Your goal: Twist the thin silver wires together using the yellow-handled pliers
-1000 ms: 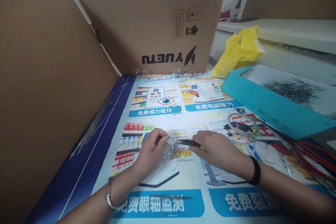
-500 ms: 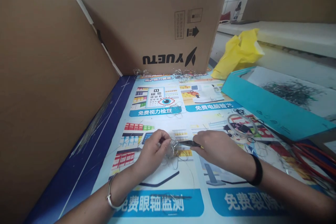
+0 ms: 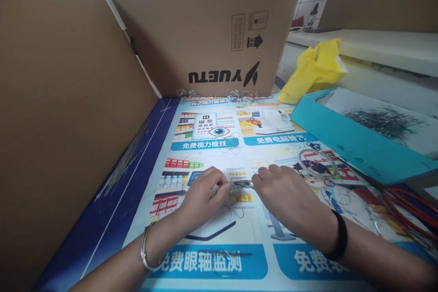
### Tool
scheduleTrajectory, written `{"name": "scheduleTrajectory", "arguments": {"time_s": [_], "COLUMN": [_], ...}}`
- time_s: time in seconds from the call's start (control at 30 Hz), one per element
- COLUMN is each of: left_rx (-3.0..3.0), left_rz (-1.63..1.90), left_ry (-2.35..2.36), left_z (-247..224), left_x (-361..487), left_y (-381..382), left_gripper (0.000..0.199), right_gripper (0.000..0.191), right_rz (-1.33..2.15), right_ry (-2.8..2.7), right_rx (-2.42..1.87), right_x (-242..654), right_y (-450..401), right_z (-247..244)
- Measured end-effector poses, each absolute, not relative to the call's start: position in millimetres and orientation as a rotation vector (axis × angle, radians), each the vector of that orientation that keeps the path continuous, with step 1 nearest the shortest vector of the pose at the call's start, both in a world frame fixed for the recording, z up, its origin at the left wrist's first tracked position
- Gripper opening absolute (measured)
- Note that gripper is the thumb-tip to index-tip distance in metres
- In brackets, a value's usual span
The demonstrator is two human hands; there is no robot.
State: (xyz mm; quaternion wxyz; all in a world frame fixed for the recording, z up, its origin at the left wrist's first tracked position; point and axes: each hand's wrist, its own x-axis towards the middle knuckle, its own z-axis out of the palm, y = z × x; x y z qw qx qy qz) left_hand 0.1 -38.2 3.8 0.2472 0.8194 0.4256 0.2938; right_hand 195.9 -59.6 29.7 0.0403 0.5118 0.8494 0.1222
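Observation:
Thumb and fingers of my left hand point(image 3: 209, 191) pinch a small tangle of thin wire point(image 3: 236, 194) above the printed sheet. Loose loops of it trail down toward me. My right hand point(image 3: 282, 194) is wrapped round a pair of pliers point(image 3: 243, 184), whose handles are mostly hidden in the palm. The metal jaws point left and touch the wire beside my left fingertips. Whether the jaws are closed on a strand I cannot tell.
Cardboard panels point(image 3: 205, 32) stand at the back and left. At right lie a turquoise box point(image 3: 342, 137) with dark wire clippings point(image 3: 383, 123), a yellow bag point(image 3: 313, 70), a clear ring point(image 3: 318, 163) and red-handled tools point(image 3: 407, 205). Wire scraps point(image 3: 246, 96) lie along the back panel.
My right hand has rolled over, knuckles now higher, and the pliers have turned with it. The wire tangle sits lower by my left fingers. The view has shifted slightly.

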Motion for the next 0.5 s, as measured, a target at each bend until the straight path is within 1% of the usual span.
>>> {"name": "scheduleTrajectory", "arguments": {"time_s": [0.1, 0.23, 0.33, 0.5], "left_rx": [2.210, 2.131, 2.098, 2.079], "left_rz": [0.743, 0.720, 0.741, 0.821], "left_ry": [1.212, 1.276, 1.304, 1.224], "left_z": [6.3, 8.4, 8.0, 5.6], "left_x": [0.9, 0.7, -0.3, -1.6], "left_y": [-38.4, -38.4, -38.1, -37.1], "left_gripper": [0.013, 0.006, 0.008, 0.018], "right_gripper": [0.010, 0.010, 0.009, 0.009], "right_rz": [0.426, 0.457, 0.490, 0.534], "right_ry": [2.592, 2.601, 2.606, 2.620], "right_rx": [1.571, 1.579, 1.581, 1.577], "right_x": [193.0, 193.5, 194.7, 196.2], "right_y": [-62.8, -66.2, -67.7, -69.7], "right_z": [30.8, 30.5, 30.2, 28.5]}}
